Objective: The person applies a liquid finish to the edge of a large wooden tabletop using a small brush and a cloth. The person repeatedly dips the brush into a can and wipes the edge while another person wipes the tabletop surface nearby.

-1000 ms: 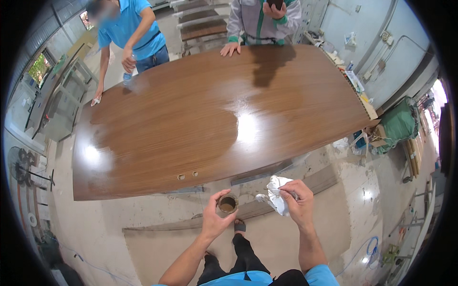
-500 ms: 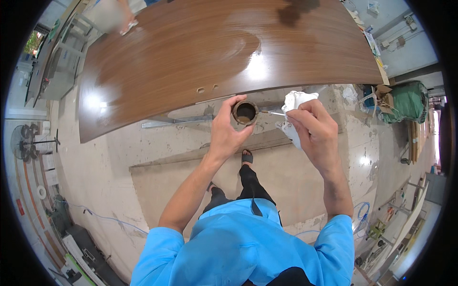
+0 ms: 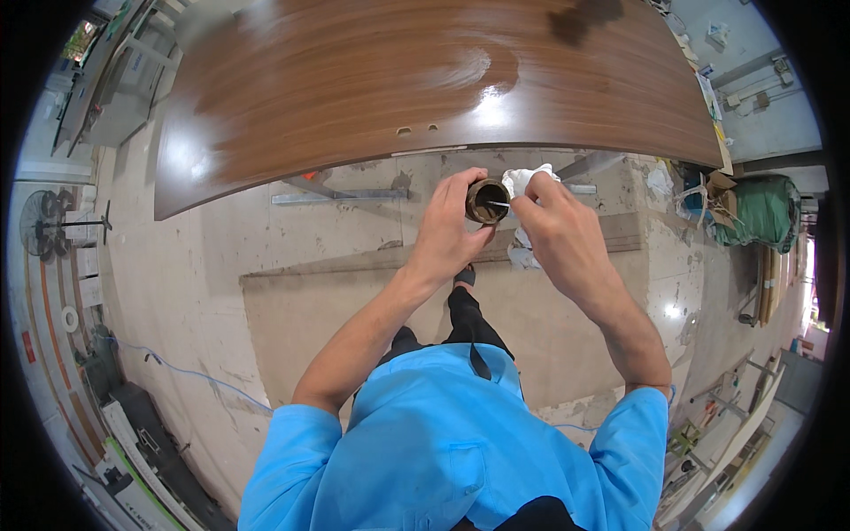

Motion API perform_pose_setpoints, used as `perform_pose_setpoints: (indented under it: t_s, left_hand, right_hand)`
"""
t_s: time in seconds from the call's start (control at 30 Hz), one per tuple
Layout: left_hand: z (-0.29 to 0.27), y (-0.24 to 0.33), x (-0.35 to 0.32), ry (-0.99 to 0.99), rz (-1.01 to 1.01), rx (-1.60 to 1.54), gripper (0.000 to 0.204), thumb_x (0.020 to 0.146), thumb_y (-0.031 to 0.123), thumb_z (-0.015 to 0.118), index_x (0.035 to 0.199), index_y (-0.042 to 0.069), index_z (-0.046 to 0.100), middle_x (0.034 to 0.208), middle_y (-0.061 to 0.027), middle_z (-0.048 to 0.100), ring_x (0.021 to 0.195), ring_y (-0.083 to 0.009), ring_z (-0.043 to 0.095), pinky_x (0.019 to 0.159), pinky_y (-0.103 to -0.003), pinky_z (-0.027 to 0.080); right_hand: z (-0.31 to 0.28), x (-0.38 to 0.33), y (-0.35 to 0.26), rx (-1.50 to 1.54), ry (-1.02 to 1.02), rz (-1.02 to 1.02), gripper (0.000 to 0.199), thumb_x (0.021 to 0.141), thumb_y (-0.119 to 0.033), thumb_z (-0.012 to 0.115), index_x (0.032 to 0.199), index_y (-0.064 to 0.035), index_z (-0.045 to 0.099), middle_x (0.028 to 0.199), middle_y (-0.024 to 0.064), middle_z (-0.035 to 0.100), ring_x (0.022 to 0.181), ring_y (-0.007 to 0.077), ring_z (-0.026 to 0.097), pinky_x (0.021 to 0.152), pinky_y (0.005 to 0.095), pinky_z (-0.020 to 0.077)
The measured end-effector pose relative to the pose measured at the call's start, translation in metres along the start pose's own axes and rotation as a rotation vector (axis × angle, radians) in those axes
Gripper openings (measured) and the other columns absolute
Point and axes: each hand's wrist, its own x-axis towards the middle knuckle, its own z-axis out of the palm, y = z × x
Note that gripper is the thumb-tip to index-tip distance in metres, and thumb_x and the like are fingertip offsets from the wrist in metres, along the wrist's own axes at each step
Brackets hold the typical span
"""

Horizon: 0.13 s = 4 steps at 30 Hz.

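Observation:
My left hand [image 3: 450, 228] is wrapped round a small round jar [image 3: 473, 203], its open mouth tilted up toward me and its inside dark brown. A thin light-handled paintbrush [image 3: 498, 204] is pinched in my right hand [image 3: 565, 232], with its tip down inside the jar. A crumpled white cloth [image 3: 521, 179] is also held in my right hand, and part of it hangs below the fingers. Both hands are just off the near edge of a large glossy brown wood-grain panel [image 3: 345, 97]. Wet-looking curved streaks and two small cutouts show on the panel.
Metal supports [image 3: 341, 196] stand under the panel. A flat brown sheet [image 3: 354, 305] covers the floor by my feet. At the left is a standing fan [image 3: 42, 224]; a green bag [image 3: 768, 212] lies at the right. A blue hose [image 3: 208, 379] crosses the floor.
The paintbrush tip has gone from beside the jar's rim to inside it. My right hand and the cloth have come left, and the jar has shifted slightly right.

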Motion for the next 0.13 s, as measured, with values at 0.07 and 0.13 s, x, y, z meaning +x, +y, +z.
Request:
perform_pose_setpoints:
  t_s: [0.07,0.13]
  left_hand:
    - [-0.0020,0.0000,-0.0022,-0.009,-0.009,-0.004,0.069,0.075,0.001,0.081,0.140,0.005,0.056,0.134,-0.0156,0.066,0.124,-0.0324,0.065,0.106,-0.040,0.052]
    - [-0.0036,0.0009,-0.0029,-0.005,-0.004,-0.015,0.069,0.076,0.002,0.081,0.140,0.006,0.056,0.137,-0.0161,0.065,0.124,-0.0326,0.065,0.107,-0.040,0.052]
  right_hand:
    - [0.0011,-0.0020,0.0029,0.058,-0.019,0.051,0.014,0.085,-0.002,0.071,0.098,-0.0031,0.067,0.108,0.0121,0.057,0.101,0.0310,0.068,0.072,0.0443,0.0591]
    - [-0.0006,-0.0031,0.0095,0.186,-0.062,0.152,0.010,0.091,-0.004,0.072,0.100,-0.0044,0.069,0.111,0.0133,0.059,0.103,0.0312,0.068,0.074,0.0450,0.0597]
